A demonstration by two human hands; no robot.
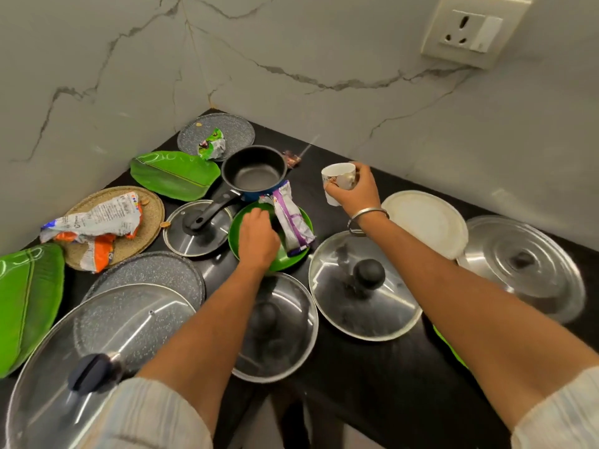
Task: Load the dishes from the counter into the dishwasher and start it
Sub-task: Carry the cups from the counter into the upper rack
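- The right hand [355, 192] holds a small white ceramic cup with a printed pattern [337, 181] above the black stone worktop [372, 377], fingers curled round its side; keep it upright and carry it away first.
- The left hand [257, 239] rests on the round green plastic plate [299, 222]; whether its fingers grip the rim I cannot tell.
- A crumpled purple and white wrapper [291, 222] lies on this plate, leaning against the dark saucepan with a black handle [252, 173]. In my judgement, remove it before lifting.
- The dishwasher is not visible.
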